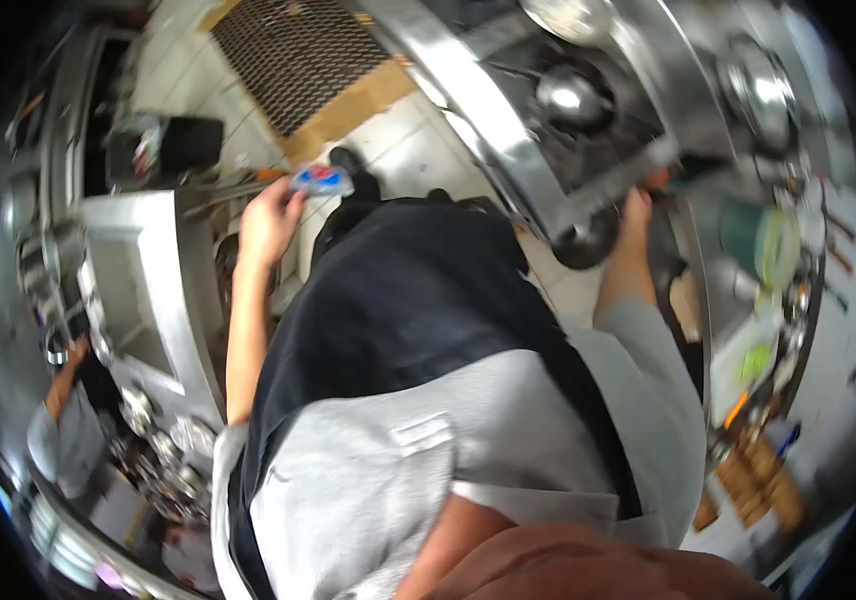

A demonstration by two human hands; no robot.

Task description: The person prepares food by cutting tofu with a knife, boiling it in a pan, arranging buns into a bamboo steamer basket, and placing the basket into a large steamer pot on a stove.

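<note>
My left hand (pixel 270 218) is closed on a small clear plastic packet (pixel 322 181) with blue and red print, held out over the tiled floor. The packet's contents cannot be made out. My right hand (pixel 635 218) reaches down beside the front corner of the steel stove (pixel 508 120). Its fingers are blurred and partly hidden, so whether they grip anything cannot be told. Close to that hand is a dark round pan (pixel 584 243) below the stove corner. A small orange-red thing (pixel 658 180) shows just past the fingertips.
On the stove sits a shiny wok (pixel 575 98). A perforated mat (pixel 293 60) lies on the floor ahead. At left are a black bin (pixel 165 152) and a steel sink counter (pixel 138 290); another person's arm (pixel 63 385) is beyond. A green-tinted container (pixel 773 245) stands at right.
</note>
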